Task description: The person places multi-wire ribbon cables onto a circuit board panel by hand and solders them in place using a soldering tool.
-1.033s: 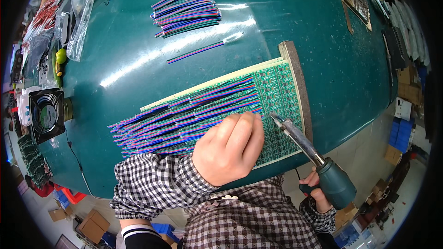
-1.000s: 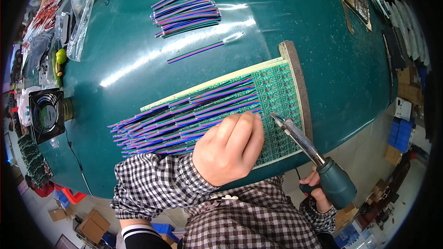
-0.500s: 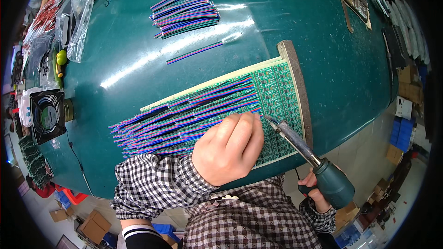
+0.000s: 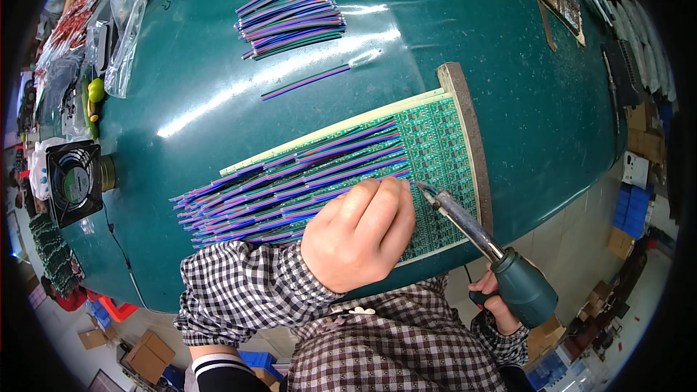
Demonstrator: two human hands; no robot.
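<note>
My right hand grips a soldering iron by its thick green handle. Its metal shaft slants up to the left, and the tip rests at the circuit board panel, right beside my left fingertips. My left hand is closed in a pinch low over the panel, on the end of a multicoloured ribbon wire that the fingers mostly hide. Rows of blue, red, green and black ribbon wires lie across the panel's left part. The bare green part with small components shows on the right.
A brown bar borders the panel's right end. Beyond it lie a loose ribbon wire and a bundle of ribbon wires. A black fan stands left, near green-yellow cutters. A blackened tray sits far right.
Almost nothing differs. The soldering iron's tip and both hands stay at the same spot on the panel, with only a very slight shift.
</note>
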